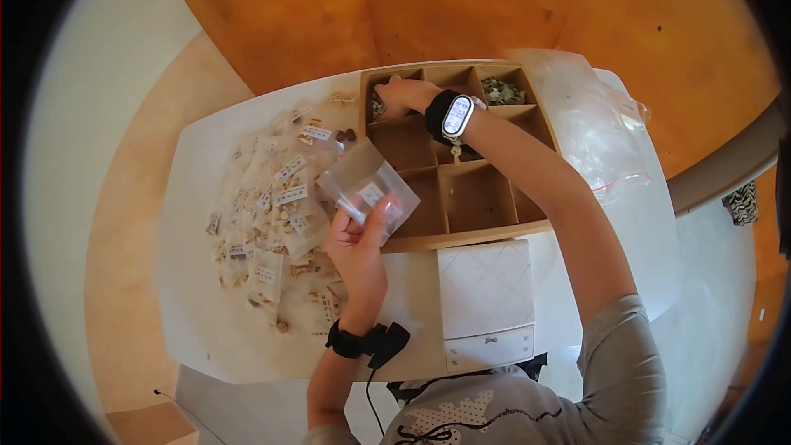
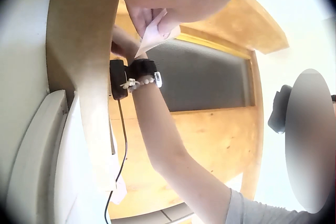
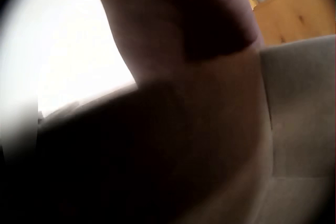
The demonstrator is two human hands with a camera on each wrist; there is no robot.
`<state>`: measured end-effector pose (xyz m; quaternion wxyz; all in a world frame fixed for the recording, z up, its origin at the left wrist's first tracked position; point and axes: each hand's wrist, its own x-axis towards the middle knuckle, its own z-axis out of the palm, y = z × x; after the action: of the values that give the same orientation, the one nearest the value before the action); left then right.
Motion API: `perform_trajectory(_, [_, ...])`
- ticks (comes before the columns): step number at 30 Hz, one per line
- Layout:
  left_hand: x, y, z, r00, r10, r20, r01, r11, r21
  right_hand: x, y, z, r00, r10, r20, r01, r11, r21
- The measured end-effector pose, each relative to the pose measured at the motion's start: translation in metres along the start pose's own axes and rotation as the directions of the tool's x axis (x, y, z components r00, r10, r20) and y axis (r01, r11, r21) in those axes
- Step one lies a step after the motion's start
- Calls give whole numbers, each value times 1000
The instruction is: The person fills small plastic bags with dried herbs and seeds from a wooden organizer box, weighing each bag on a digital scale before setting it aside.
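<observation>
In the head view my left hand pinches a translucent plastic pouch with a small white label, thumb on its near face. The pouch overlaps the left wall of a brown divided box. The left wrist view shows the pouch edge-on between thumb and fingers. My right hand reaches down into the box's far-left compartment, where small pale dried pieces show beside it. Its fingertips are hidden there, and I cannot tell whether they grip any pieces. The right wrist view is mostly dark palm and compartment wall.
Many filled, labelled pouches lie heaped on the white table left of the box. Grey-green dried leaves fill the far-right compartment. Large clear plastic bags lie at right. A white flat device stands in front of the box.
</observation>
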<state>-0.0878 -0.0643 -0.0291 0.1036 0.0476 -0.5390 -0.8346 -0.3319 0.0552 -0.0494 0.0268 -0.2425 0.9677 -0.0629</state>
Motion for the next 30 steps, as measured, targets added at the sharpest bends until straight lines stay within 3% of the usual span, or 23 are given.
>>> perform_trajectory(1, [0, 0, 0, 1000, -6, -2, 6, 1000, -8, 4, 0, -4, 993, -26, 116, 22, 999, 36])
perform_trajectory(4, [1, -2, -1, 1000, -29, -3, 29, 999, -25, 5, 6, -11, 962, -111, 251, 61, 978, 202])
perform_trajectory(5, [0, -3, -1, 999, -37, -1, 37, 999, -29, 2, 10, -14, 964, -148, 219, 105, 975, 196])
perform_trajectory(8, [-1, -3, 0, 999, -50, 16, 51, 998, -26, 7, 27, -15, 955, -106, 278, 9, 944, 330])
perform_trajectory(9, [0, -3, 0, 998, -49, 28, 49, 999, -8, 11, 37, -10, 956, -203, 213, 85, 883, 461])
perform_trajectory(10, [0, -3, -1, 998, -48, 36, 47, 999, 12, 22, 56, 8, 947, -292, 135, 163, 798, 580])
perform_trajectory(12, [-1, -2, 0, 998, -52, 44, 51, 999, 18, 23, 57, 13, 967, -202, 158, -22, 547, 837])
perform_trajectory(13, [-1, -1, 1, 997, -57, 45, 57, 998, 3, 16, 41, 1, 950, -63, 306, -270, 327, 906])
perform_trajectory(14, [-1, 0, 2, 997, -62, 45, 63, 998, -11, 10, 29, -10, 881, 32, 473, -474, 59, 879])
perform_trajectory(17, [-1, 1, 2, 996, -68, 60, 69, 998, -11, -1, 21, -29, 836, -29, 549, -549, -46, 834])
perform_trajectory(20, [0, -1, -2, 994, -76, 83, 75, 997, 17, 8, 21, -32, 802, -97, 589, -584, 79, 808])
perform_trajectory(22, [0, 1, -1, 991, -92, 95, 91, 996, 20, 5, 24, -43, 765, -203, 611, -569, 232, 789])
perform_trajectory(26, [-1, 9, 2, 979, -171, 108, 165, 984, 62, -27, -3, -92, 745, -308, 591, -444, 433, 785])
perform_trajectory(30, [-1, 7, 3, 982, -163, 97, 157, 985, 67, -72, -41, -140, 637, -447, 629, -357, 552, 754])
